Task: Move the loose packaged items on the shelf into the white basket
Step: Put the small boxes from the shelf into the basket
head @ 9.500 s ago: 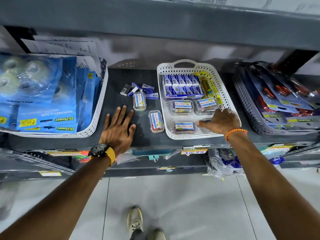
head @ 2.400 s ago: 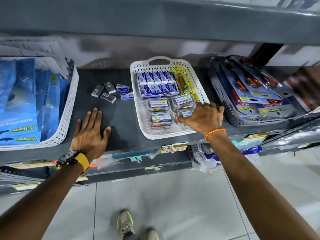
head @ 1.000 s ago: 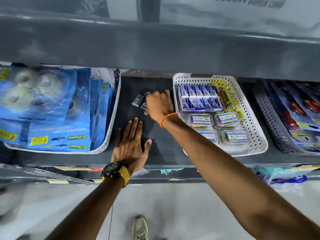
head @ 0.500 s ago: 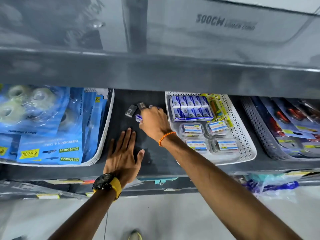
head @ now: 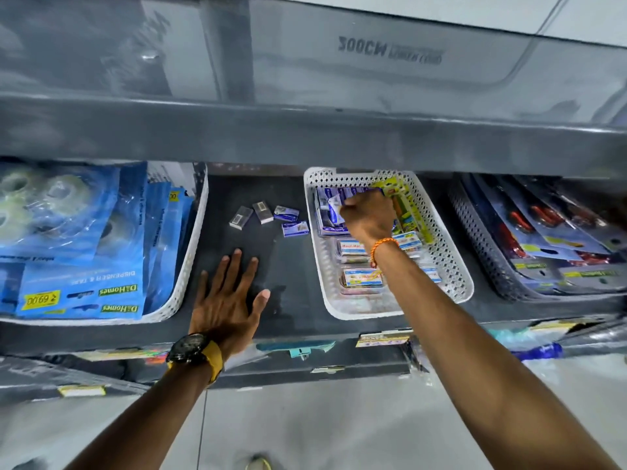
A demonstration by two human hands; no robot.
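The white basket (head: 451, 266) sits on the dark shelf (head: 291, 266), holding blue boxes, clear packs and a yellow-green pack. My right hand (head: 368, 218) is over the basket's back part, closed on a small blue-and-white box (head: 334, 206). Several small loose boxes lie on the shelf left of the basket: two grey ones (head: 241, 217) (head: 263, 212) and two blue ones (head: 286, 213) (head: 296, 228). My left hand (head: 225, 300) rests flat on the shelf near its front edge, fingers spread, holding nothing.
A white basket of blue tape-dispenser packs (head: 84, 239) stands at the left. A dark basket of carded tools (head: 543, 245) stands at the right. The upper shelf's edge (head: 305, 130) overhangs the back of the shelf.
My right hand took a small blue box from the loose group and carried it right, over the white basket. My left hand stays flat on the shelf.
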